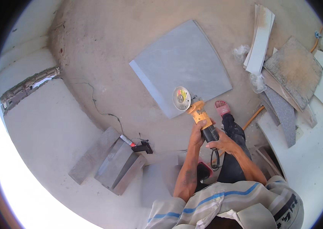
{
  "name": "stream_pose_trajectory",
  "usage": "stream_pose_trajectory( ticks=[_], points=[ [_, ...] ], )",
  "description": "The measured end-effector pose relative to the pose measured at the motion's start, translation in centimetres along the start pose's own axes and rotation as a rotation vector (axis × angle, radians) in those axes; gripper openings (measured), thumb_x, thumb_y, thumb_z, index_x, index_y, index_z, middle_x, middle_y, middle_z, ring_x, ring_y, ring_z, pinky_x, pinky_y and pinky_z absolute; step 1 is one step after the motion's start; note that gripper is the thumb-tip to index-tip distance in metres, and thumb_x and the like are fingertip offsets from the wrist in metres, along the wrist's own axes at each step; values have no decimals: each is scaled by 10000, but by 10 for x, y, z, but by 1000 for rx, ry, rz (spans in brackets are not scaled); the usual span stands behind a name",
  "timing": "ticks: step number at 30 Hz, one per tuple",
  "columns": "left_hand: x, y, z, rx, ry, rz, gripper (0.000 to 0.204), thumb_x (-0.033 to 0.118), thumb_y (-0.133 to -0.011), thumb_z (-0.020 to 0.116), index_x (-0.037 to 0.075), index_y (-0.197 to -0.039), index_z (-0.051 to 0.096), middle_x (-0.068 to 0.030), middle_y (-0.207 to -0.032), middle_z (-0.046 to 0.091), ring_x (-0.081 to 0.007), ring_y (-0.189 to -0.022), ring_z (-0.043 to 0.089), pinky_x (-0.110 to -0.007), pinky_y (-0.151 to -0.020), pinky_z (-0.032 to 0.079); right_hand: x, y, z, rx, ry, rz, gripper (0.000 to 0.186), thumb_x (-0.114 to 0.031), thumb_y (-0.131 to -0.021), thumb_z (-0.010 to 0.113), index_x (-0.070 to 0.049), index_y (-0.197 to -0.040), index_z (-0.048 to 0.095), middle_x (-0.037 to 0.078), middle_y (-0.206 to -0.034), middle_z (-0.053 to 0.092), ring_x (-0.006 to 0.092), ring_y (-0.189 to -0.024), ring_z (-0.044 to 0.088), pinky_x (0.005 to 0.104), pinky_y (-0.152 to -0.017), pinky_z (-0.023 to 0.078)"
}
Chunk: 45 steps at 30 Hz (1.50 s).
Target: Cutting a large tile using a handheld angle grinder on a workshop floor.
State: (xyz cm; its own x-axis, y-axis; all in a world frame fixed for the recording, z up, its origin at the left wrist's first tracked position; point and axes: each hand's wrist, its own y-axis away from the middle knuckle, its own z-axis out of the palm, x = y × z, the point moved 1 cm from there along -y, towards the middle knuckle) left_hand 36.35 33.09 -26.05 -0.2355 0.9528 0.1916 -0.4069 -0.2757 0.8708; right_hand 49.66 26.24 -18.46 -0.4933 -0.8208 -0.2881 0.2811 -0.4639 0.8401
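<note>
Grinder (195,110): left hand (197,134) and right hand (222,144) are both gripping it. Its disc (181,98) is hovering at the tile's (182,65) 6 o'clock edge.

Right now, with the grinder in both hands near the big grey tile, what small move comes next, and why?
Probably ease the angle grinder down so its disc meets the grey tile at its near edge. The left hand and right hand both grip the body, and the disc sits over that edge, though contact cannot be told. Keep the red sandal beside the tile out of the disc's path.
</note>
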Motion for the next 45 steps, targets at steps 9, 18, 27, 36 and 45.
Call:
stream_pose_trajectory(
  ticks=[9, 18, 27, 36, 45],
  points=[
    [140, 11, -58, 115, -136, -196, 423, 245, -821, 677, -26, -1119, 550, -226, -1142, 654, -340, -1025, 663, -436, -919, 546, 19, -82, 134, -141, -1031, 14, 596, -509, -926, 663, -8, -1228, 552, 106, -993, 634, 180, -845, 645, 281, -648, 550],
    [329, -95, -128, 222, -636, -45, 243, 244, -891, 610, 9, -922, 555, -121, -801, 630, -238, -708, 647, -355, -659, 563, -42, -246, 296, 322, -1286, -626, 335, -217, -1039, 528, 52, -1234, 572, 222, -1176, 672, 321, -1093, 680, 403, -945, 592],
    [392, -197, -153, 127, -744, -130, 322, 324, -863, 593, 3, -858, 570, -136, -778, 611, -265, -692, 624, -390, -637, 541, -70, -341, 302, -48, -1978, -838, 383, -145, -1024, 540, 130, -1283, 477, 201, -1104, 645, 270, -987, 684, 301, -912, 581],
    [366, -263, -106, -133, -1234, 10, 306, 265, -844, 651, 8, -964, 536, -110, -771, 578, -245, -659, 613, -399, -600, 560, -47, -425, 248, 228, -1584, -755, 379, -243, -962, 552, -32, -1275, 585, 76, -1134, 642, 172, -1045, 652, 305, -866, 523],
    [330, -424, -27, -505, -1862, 656, 542, 371, -851, 653, -72, -1133, 516, -181, -982, 611, -280, -864, 634, -379, -761, 512, -124, -572, 75, 967, -450, -983, 895, -221, -690, 860, 19, -1374, 336, 204, -1107, 608, 366, -1120, 618, 426, -985, 468]
  ],
)
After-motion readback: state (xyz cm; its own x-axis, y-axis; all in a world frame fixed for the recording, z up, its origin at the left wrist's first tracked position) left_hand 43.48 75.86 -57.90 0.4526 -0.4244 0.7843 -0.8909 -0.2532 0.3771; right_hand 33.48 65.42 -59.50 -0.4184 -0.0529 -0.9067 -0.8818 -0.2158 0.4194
